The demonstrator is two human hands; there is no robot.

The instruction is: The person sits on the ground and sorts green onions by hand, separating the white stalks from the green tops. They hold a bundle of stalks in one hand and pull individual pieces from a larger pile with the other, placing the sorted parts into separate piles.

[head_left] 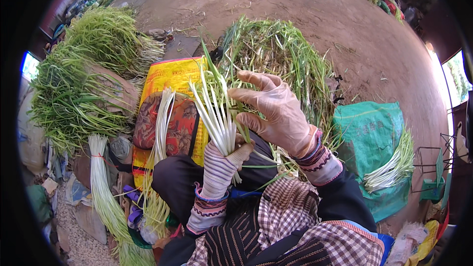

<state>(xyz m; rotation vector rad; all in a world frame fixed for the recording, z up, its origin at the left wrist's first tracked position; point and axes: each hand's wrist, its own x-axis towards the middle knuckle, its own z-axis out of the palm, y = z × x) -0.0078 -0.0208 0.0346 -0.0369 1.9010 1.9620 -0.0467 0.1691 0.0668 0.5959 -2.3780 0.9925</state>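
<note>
My left hand [224, 164], in a striped knit glove with bare fingertips, grips a bunch of long white-stemmed allium stalks [216, 122] near its lower end. The white stems fan upward, with some green leaves beside them. My right hand [275, 109] wears a thin pale glove. Its fingers are spread just right of the bunch, close to a green leaf; whether they touch it I cannot tell. Left of the bunch, peeled white stalks [165, 118] lie over a floral cushion [147, 129] on a yellow printed sack [173, 72].
Ahead lies a heap of untrimmed stalks [288, 51] on the earth floor [369, 51]. Leafy green piles [96, 40] stand at left, above a tied white bundle [98, 162]. To the right, a green woven sack [358, 133] carries loose stalks [391, 166].
</note>
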